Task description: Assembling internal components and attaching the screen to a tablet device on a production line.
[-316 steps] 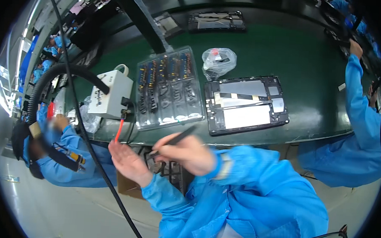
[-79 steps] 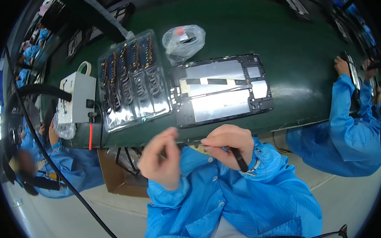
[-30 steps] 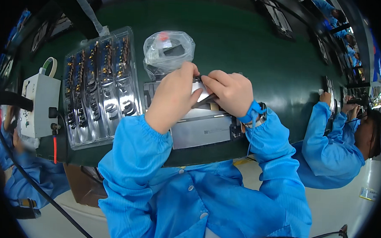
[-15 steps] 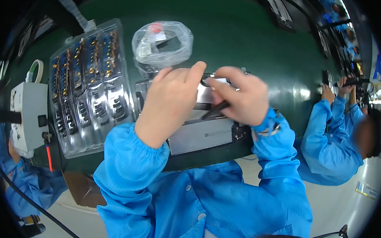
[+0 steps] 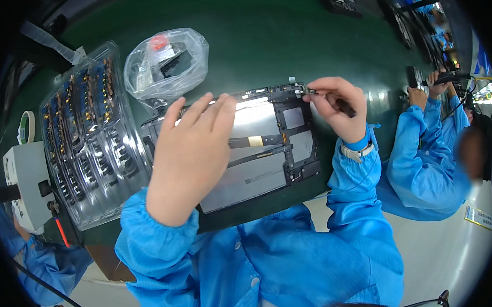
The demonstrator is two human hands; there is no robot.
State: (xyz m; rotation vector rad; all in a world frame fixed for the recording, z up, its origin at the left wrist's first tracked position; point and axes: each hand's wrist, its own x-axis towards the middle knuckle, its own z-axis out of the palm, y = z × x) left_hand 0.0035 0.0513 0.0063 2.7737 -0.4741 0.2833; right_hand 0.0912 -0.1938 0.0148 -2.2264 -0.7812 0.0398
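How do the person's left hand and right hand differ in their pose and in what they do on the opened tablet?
The left hand lies flat, fingers stretched together, pressing on the opened tablet; the right hand is curled in a pinch. The left hand holds nothing; the right hand grips a thin dark tool whose tip meets the tablet's upper edge. The left hand covers the tablet's left part; the right sits at its upper right corner. Both wear blue sleeves.

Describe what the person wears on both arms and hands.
Both forearms are covered by bright blue smock sleeves that gather into elastic, ruffled cuffs at the wrists. The left hand is bare, with no glove or ring visible. The right hand is bare too; just behind it, a pale wrist strap with a small stud sits over the cuff, and a thin cord seems to trail from it down the sleeve.
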